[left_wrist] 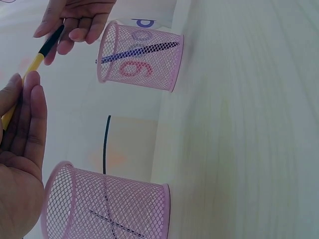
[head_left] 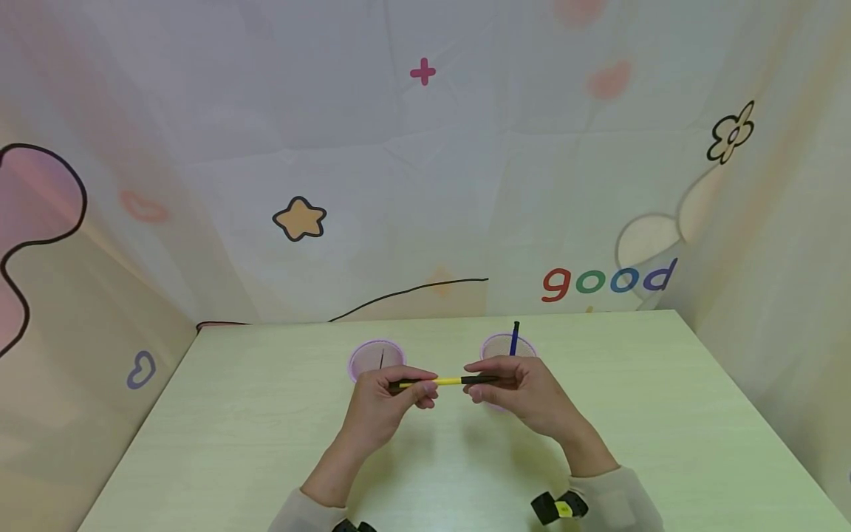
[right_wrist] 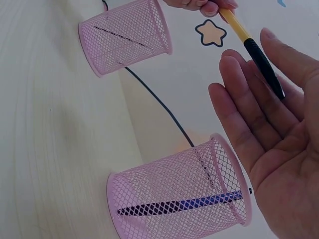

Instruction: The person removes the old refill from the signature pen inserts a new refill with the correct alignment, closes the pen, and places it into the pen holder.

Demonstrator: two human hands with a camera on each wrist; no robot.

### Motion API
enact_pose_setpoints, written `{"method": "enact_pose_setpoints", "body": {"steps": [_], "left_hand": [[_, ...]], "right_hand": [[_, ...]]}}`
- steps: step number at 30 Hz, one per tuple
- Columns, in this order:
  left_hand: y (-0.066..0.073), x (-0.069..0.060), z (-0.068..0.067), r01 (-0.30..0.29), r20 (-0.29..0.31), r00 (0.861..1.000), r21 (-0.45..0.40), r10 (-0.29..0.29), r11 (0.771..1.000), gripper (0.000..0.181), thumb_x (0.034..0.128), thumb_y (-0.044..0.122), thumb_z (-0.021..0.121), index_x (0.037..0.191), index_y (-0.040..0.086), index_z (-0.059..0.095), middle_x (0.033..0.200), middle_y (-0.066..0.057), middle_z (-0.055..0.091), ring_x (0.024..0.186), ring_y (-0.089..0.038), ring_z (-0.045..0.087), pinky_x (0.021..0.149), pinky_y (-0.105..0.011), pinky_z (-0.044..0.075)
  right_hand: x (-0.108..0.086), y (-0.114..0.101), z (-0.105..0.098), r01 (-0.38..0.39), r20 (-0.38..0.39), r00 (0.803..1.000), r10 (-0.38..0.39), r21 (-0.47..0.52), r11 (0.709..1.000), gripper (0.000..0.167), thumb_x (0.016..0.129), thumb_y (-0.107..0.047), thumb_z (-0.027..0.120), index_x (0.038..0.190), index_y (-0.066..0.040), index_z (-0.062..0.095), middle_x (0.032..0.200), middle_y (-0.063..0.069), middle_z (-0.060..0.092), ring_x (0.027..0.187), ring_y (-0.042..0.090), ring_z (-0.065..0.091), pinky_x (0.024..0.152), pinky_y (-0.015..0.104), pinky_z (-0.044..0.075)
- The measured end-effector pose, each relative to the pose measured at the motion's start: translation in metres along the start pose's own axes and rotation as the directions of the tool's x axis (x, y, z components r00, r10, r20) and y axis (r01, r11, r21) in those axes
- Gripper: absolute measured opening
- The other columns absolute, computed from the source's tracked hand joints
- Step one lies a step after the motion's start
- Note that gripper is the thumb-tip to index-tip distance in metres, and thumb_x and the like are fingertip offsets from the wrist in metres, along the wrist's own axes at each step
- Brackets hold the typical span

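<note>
My left hand (head_left: 382, 406) pinches a yellow pen (head_left: 450, 381) with black ends between thumb and fingers, holding it level above the table. Around the pen's other black end, my right hand (head_left: 525, 391) has its thumb and fingers spread apart; in the right wrist view the fingers (right_wrist: 249, 109) look loose, and whether they touch the pen is unclear. Behind the left hand stands a pink mesh cup (left_wrist: 107, 199) with a thin dark stick (right_wrist: 119, 36) inside. Behind the right hand, a second pink mesh cup (right_wrist: 174, 174) holds a blue pen (head_left: 515, 338).
Both cups stand on a pale wooden table (head_left: 253, 414), towards its back edge. A printed cloth (head_left: 372, 148) hangs behind the table and along its sides.
</note>
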State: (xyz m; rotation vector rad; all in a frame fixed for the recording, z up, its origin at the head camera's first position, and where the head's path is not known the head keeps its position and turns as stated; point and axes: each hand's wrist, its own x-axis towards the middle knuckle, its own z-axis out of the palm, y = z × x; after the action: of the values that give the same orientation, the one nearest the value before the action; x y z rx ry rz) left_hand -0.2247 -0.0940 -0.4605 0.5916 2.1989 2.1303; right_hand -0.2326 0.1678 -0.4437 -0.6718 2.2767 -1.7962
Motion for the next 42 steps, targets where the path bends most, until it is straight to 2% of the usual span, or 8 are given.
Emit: {"method": "enact_pose_setpoints", "body": {"steps": [8, 13, 19, 24, 31, 42], "left_hand": [[0.0008, -0.0004, 0.0012, -0.018, 0.001, 1.000, -0.006, 0.018, 1.000, 0.020, 0.0947, 0.008, 0.074, 0.110, -0.004, 0.076, 0.095, -0.027, 0.076, 0.075, -0.010, 0.075, 0.077, -0.031, 0.064], [0.0004, -0.0005, 0.0014, -0.020, 0.006, 1.000, -0.005, 0.020, 1.000, 0.019, 0.0947, 0.009, 0.074, 0.110, -0.003, 0.077, 0.095, -0.027, 0.076, 0.075, -0.010, 0.075, 0.077, -0.031, 0.064], [0.0002, -0.0006, 0.0014, -0.018, 0.004, 1.000, 0.008, 0.017, 1.000, 0.019, 0.0948, 0.009, 0.074, 0.109, -0.002, 0.078, 0.095, -0.025, 0.077, 0.075, -0.010, 0.075, 0.077, -0.031, 0.064], [0.0008, -0.0006, 0.0016, -0.008, 0.001, 1.000, 0.012, 0.008, 1.000, 0.018, 0.0949, 0.010, 0.074, 0.109, -0.001, 0.078, 0.095, -0.025, 0.077, 0.075, -0.010, 0.075, 0.077, -0.031, 0.064], [0.0005, -0.0007, 0.0010, -0.002, 0.005, 1.000, 0.013, 0.002, 1.000, 0.019, 0.0951, 0.010, 0.074, 0.110, -0.001, 0.077, 0.095, -0.025, 0.077, 0.075, -0.010, 0.075, 0.077, -0.032, 0.064], [-0.0003, -0.0002, 0.0006, -0.002, 0.010, 1.000, 0.003, 0.002, 1.000, 0.019, 0.0950, 0.011, 0.074, 0.110, -0.001, 0.078, 0.095, -0.026, 0.077, 0.075, -0.011, 0.075, 0.077, -0.032, 0.064]], "right_hand": [[0.0010, 0.0024, 0.0005, 0.042, 0.030, 0.999, -0.042, -0.003, 0.999, 0.024, 0.102, -0.015, 0.067, 0.119, 0.001, 0.073, 0.100, 0.021, 0.077, 0.086, 0.020, 0.077, 0.084, 0.034, 0.063], [0.0013, 0.0028, 0.0013, 0.039, 0.040, 0.998, -0.038, -0.010, 0.999, 0.024, 0.105, -0.017, 0.062, 0.116, 0.002, 0.073, 0.097, 0.021, 0.077, 0.085, 0.026, 0.077, 0.083, 0.036, 0.063], [0.0006, 0.0024, 0.0006, 0.055, 0.047, 0.997, -0.055, 0.008, 0.998, 0.023, 0.104, -0.014, 0.063, 0.116, 0.004, 0.072, 0.099, 0.023, 0.077, 0.087, 0.024, 0.078, 0.084, 0.037, 0.063], [0.0002, 0.0016, 0.0003, 0.061, 0.037, 0.997, -0.061, 0.015, 0.998, 0.021, 0.103, -0.013, 0.065, 0.116, 0.001, 0.073, 0.100, 0.019, 0.078, 0.089, 0.018, 0.077, 0.085, 0.036, 0.063], [0.0003, 0.0019, -0.0002, 0.087, 0.022, 0.996, -0.088, 0.027, 0.996, 0.020, 0.099, -0.010, 0.069, 0.115, 0.000, 0.074, 0.102, 0.020, 0.078, 0.088, 0.021, 0.077, 0.086, 0.033, 0.063], [-0.0005, 0.0002, -0.0004, 0.057, -0.011, 0.998, -0.057, 0.005, 0.998, 0.023, 0.094, -0.009, 0.075, 0.116, -0.001, 0.076, 0.108, 0.021, 0.076, 0.087, 0.015, 0.077, 0.085, 0.030, 0.062]]}}
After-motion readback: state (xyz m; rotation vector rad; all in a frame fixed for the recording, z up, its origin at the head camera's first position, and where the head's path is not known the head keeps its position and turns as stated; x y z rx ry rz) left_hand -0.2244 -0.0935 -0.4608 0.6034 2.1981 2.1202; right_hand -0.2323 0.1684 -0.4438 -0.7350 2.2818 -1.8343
